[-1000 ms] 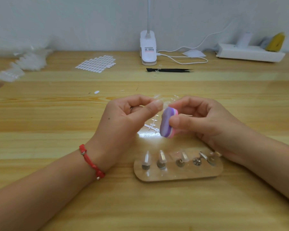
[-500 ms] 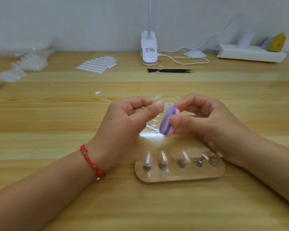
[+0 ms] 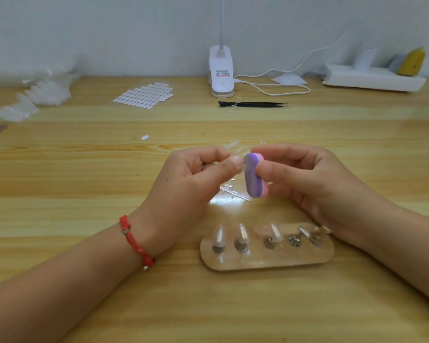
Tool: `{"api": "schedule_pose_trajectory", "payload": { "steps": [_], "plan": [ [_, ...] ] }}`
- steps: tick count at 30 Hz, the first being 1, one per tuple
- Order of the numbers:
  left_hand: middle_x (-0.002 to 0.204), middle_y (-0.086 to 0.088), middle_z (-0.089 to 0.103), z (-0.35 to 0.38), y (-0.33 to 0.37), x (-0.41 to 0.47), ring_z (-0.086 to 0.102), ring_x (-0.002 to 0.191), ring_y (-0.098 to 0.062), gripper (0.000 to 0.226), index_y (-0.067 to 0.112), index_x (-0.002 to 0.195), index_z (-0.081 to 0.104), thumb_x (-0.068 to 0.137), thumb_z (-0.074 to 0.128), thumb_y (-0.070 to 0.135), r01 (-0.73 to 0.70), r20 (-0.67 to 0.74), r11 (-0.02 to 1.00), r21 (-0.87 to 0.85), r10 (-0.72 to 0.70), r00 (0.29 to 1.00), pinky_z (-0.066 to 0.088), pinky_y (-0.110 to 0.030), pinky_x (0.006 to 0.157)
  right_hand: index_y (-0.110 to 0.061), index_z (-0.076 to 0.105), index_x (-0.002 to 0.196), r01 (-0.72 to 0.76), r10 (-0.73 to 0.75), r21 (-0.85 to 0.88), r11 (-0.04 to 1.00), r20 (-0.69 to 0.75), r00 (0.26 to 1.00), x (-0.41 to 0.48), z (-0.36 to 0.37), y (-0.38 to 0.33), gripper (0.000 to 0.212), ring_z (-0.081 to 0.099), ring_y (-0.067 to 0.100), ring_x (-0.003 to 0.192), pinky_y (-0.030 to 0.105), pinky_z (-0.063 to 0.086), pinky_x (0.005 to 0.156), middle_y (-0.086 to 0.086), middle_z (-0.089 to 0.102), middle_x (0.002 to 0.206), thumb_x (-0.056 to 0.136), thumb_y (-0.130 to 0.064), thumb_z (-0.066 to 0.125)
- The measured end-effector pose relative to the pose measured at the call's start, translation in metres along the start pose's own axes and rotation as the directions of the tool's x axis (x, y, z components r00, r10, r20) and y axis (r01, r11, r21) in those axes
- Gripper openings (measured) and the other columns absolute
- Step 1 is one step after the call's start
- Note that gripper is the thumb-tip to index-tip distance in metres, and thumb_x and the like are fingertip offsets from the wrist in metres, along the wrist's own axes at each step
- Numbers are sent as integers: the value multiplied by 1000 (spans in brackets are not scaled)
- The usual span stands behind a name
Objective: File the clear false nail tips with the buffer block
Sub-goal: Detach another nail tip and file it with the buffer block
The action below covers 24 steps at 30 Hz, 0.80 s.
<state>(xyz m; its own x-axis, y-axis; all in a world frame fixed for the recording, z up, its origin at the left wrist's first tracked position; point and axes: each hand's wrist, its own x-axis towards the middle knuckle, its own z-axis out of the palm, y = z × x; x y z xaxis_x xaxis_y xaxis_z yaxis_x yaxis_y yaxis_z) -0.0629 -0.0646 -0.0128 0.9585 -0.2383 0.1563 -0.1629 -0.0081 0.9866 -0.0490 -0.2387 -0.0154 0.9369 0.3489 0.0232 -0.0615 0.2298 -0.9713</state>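
My right hand (image 3: 307, 179) pinches a small purple and pink buffer block (image 3: 253, 179), held upright above the table. My left hand (image 3: 183, 191) pinches a clear false nail tip (image 3: 240, 162) between thumb and forefinger, right against the block's purple face. The tip is mostly hidden by my fingers. On the table under the hands lies a clear plastic sprue (image 3: 233, 193). In front of me stands a wooden holder (image 3: 268, 261) with clear tips (image 3: 219, 235) mounted on several metal pegs.
At the back stand a white clip lamp (image 3: 221, 73) with its cable, black tweezers (image 3: 253, 104), a sheet of white adhesive tabs (image 3: 144, 95), bags of clear tips (image 3: 45, 91) at left, and a white power strip (image 3: 372, 79) at right.
The buffer block has swung from a tilted pose to more upright and shifted slightly against the tip. My left hand has stayed nearly still.
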Motion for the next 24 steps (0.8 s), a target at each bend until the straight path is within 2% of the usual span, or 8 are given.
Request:
{"api": "schedule_pose_trajectory", "payload": {
  "steps": [3, 7, 11, 15, 17, 19, 21, 24],
  "plan": [
    [51, -2, 21, 1, 0, 1, 17, 42, -7, 13, 14, 67, 65, 73, 73, 22, 4, 37, 1000, 31, -5, 999, 21, -11, 39, -16, 80, 85, 13, -10, 48, 999, -58, 998, 1, -2, 1, 29, 71, 10, 69, 19, 55, 62, 3, 76, 81, 56, -22, 78],
    [47, 5, 22, 0, 1, 3, 17, 40, -6, 16, 15, 65, 64, 73, 61, 29, 22, -19, 1000, 6, -22, 1000, 18, -15, 39, -17, 80, 83, -9, 9, 20, 1000, -10, 1000, 0, 0, 0, 25, 71, 9, 68, 20, 56, 61, 2, 76, 78, 58, -19, 76],
    [54, -2, 22, -1, 0, 5, 19, 42, -9, 15, 10, 72, 66, 84, 61, 18, 29, 45, 996, 85, -33, 998, 22, -12, 41, -17, 80, 81, 6, -3, 51, 999, -52, 999, 1, -2, 0, 23, 71, 10, 70, 19, 55, 61, 2, 75, 78, 59, -18, 75],
    [46, 5, 31, 1, -1, 1, 25, 47, -15, 15, 14, 69, 66, 79, 65, 25, 2, 122, 994, 111, -15, 992, 25, -14, 49, -17, 80, 81, -17, 30, 138, 990, -94, 995, 3, -6, 0, 19, 72, 15, 79, 22, 56, 67, 7, 74, 83, 63, -11, 80],
    [42, 14, 36, -1, 0, 2, 31, 38, -1, 14, 10, 71, 66, 81, 63, 19, 1, 77, 998, 55, -6, 997, 29, -4, 45, -14, 78, 78, -41, 58, 185, 982, -88, 994, 4, -9, -1, 14, 72, 20, 78, 25, 57, 66, 11, 72, 80, 72, -4, 70],
    [43, 14, 34, -3, 0, 4, 29, 37, 1, 17, 12, 72, 71, 74, 68, 29, 33, 15, 999, 17, -33, 999, 27, -4, 40, -10, 73, 74, -42, 58, 192, 981, -77, 995, 5, -8, 0, 24, 61, 17, 59, 26, 54, 54, 11, 62, 73, 78, 1, 52],
    [45, 10, 28, -5, -2, 5, 22, 40, -4, 24, 19, 71, 75, 64, 70, 41, 50, -38, 999, -5, -50, 998, 23, -10, 38, -13, 71, 70, -17, 19, 62, 998, -41, 999, 3, -6, 2, 24, 43, 11, 50, 21, 41, 44, 7, 48, 68, 77, -4, 50],
    [46, 11, 27, -4, -2, 5, 20, 42, -6, 29, 22, 76, 77, 63, 69, 46, 39, -56, 999, -17, -40, 998, 22, -12, 38, -25, 73, 75, 87, -81, -285, 955, 30, 996, 0, -4, 6, 5, 39, 6, 49, 15, 35, 44, -6, 45, 61, 74, -20, 72]
  ]
}}
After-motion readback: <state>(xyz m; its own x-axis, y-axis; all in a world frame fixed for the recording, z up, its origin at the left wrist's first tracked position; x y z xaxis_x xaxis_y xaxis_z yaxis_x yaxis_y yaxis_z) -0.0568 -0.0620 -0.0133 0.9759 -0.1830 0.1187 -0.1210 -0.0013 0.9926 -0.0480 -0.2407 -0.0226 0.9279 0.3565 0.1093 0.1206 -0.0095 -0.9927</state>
